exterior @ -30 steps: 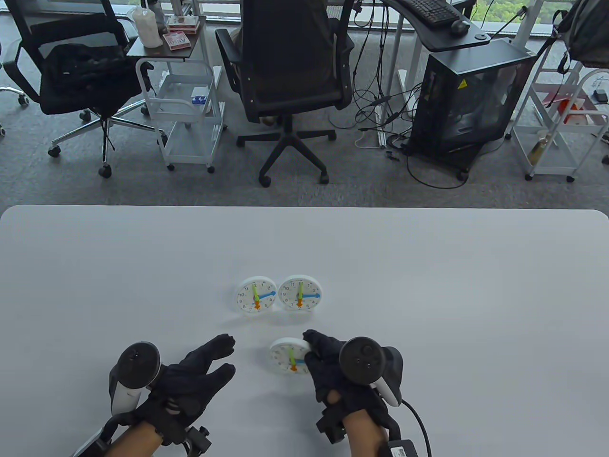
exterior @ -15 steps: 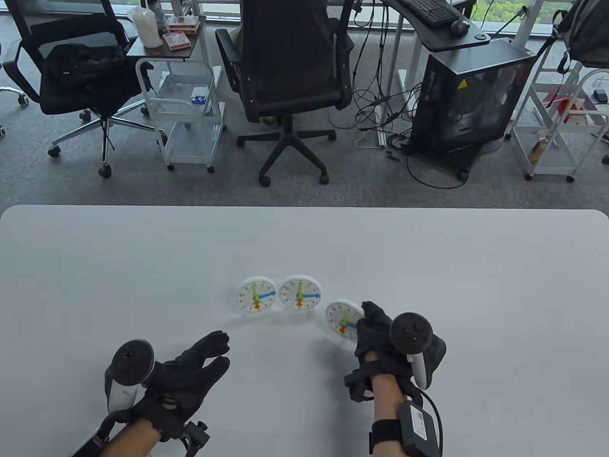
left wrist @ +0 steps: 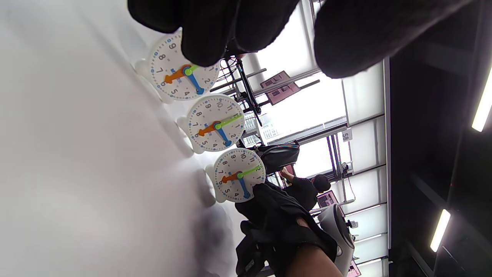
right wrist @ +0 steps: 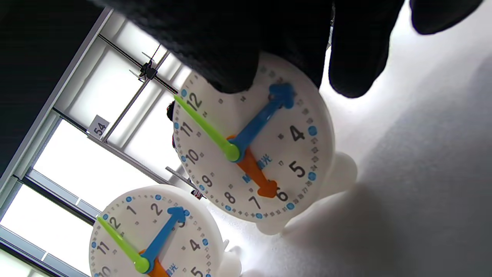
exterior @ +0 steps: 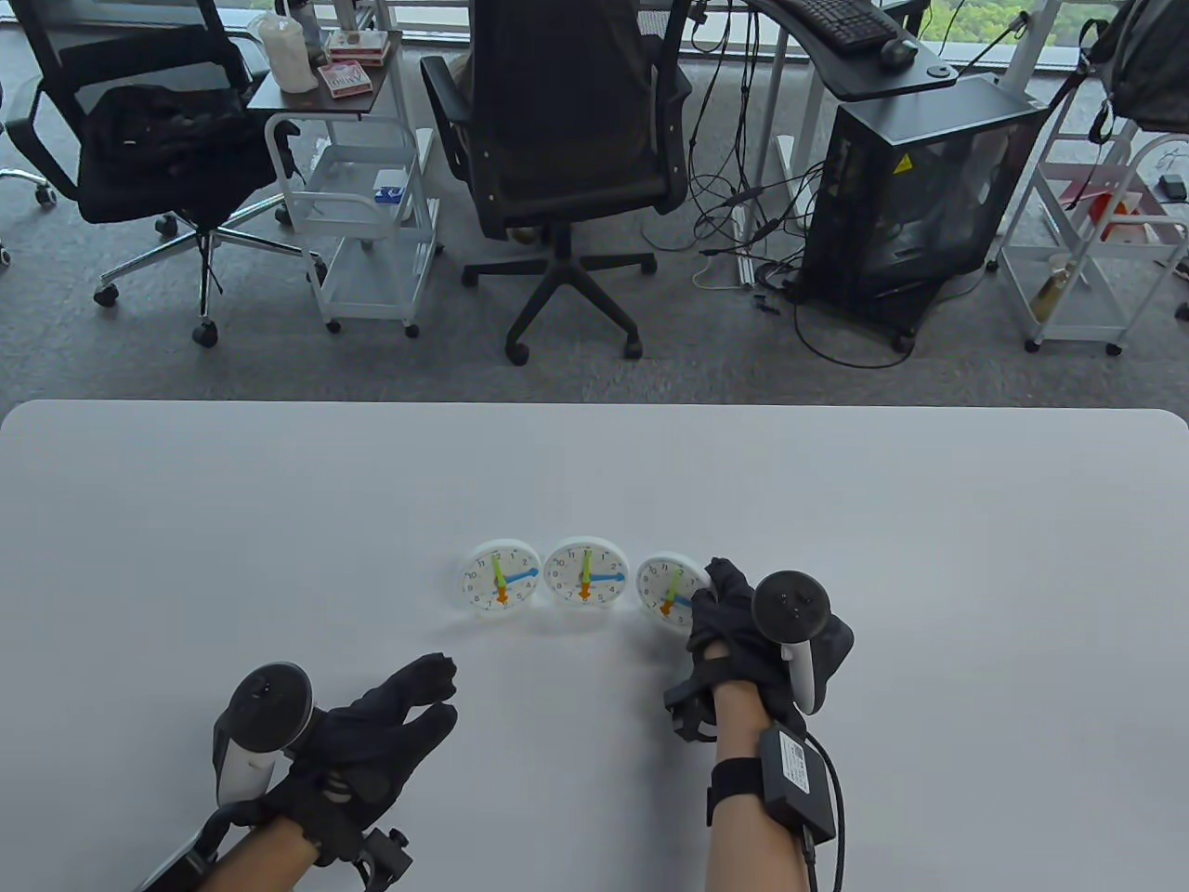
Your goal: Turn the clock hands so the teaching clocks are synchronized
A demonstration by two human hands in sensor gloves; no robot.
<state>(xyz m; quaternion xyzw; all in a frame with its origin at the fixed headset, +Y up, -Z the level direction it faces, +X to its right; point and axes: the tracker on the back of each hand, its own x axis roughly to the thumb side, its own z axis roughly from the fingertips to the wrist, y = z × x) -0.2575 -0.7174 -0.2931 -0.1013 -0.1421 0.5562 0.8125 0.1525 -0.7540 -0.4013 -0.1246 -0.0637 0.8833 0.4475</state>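
Note:
Three white teaching clocks stand in a row on the white table (exterior: 279,520): left clock (exterior: 502,578), middle clock (exterior: 585,572), right clock (exterior: 667,585). Each shows a green hand near 12, a blue hand near 3 and an orange hand near 6. My right hand (exterior: 713,595) grips the right clock at its right rim; in the right wrist view my fingers (right wrist: 230,46) cover its top edge (right wrist: 250,154), and its feet are on the table. My left hand (exterior: 448,692) lies open and empty on the table, in front of the left clock.
The table's far edge (exterior: 594,405) lies well beyond the clocks. Past it are office chairs (exterior: 567,139), white carts (exterior: 362,214) and a black computer case (exterior: 920,186) on the floor. The left wrist view shows all three clocks in line (left wrist: 215,123).
My right hand carried the third clock from the near middle of the table out to the right and back, setting it in line beside the middle clock. My left hand barely moved.

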